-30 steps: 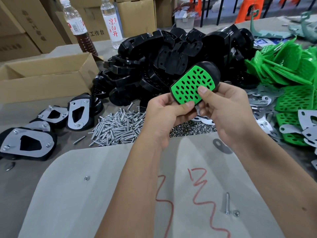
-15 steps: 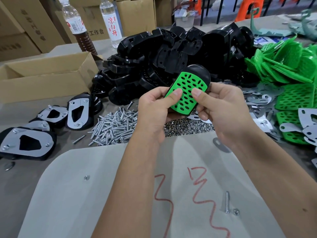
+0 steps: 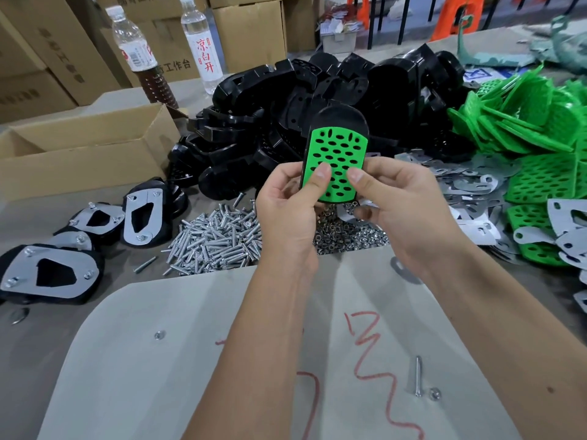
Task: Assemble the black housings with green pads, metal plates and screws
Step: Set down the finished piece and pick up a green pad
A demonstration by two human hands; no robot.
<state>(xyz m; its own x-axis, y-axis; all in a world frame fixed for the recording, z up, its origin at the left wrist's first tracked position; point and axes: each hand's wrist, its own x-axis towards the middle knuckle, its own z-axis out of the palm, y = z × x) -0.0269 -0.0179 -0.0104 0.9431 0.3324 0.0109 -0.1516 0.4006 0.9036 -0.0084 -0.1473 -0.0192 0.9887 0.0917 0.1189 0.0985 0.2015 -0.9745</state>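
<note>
Both hands hold one black housing [image 3: 341,117] upright above the table, with a green perforated pad [image 3: 338,154] seated on its near face. My left hand [image 3: 287,211] grips the lower left edge, thumb pressing on the pad. My right hand [image 3: 403,204] grips the lower right edge, thumb also on the pad. Behind lies a heap of black housings [image 3: 286,122]. Green pads [image 3: 533,131] are piled at the right, with metal plates [image 3: 470,185] below them. Screws [image 3: 216,242] and nuts [image 3: 346,236] lie under my hands.
Finished housings with plates [image 3: 47,274] lie at the left beside an open cardboard box [image 3: 79,154]. Two bottles [image 3: 139,52] stand at the back. A grey board [image 3: 158,376] with red scribbles holds a loose screw [image 3: 418,376] and nut [image 3: 434,392].
The housing with the green pad has turned from tilted to nearly upright and moved slightly left. Both thumbs now press the pad's lower part.
</note>
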